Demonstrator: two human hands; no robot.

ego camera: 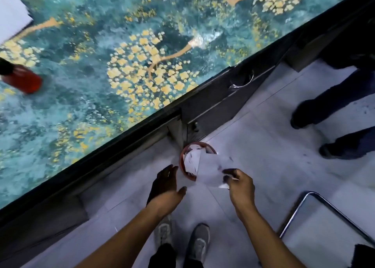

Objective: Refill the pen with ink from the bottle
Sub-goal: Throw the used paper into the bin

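Observation:
A red ink bottle [24, 81] with a dark cap stands at the far left of the teal flowered table [101, 75]. No pen is in view. My right hand [239, 184], its fingertips ink-stained, pinches a white sheet of paper [213, 170] marked with ink, held over a small red-brown waste bin [183, 166] on the floor. The bin holds crumpled white paper. My left hand [168, 184] hovers open just left of the bin, fingers spread, holding nothing.
White paper [12, 12] lies at the table's top left corner. A dark drawer front with a metal handle [243, 83] runs under the table edge. Another person's legs [332, 113] stand at right. A chrome chair frame [324, 213] is at lower right. My shoes [182, 239] are below.

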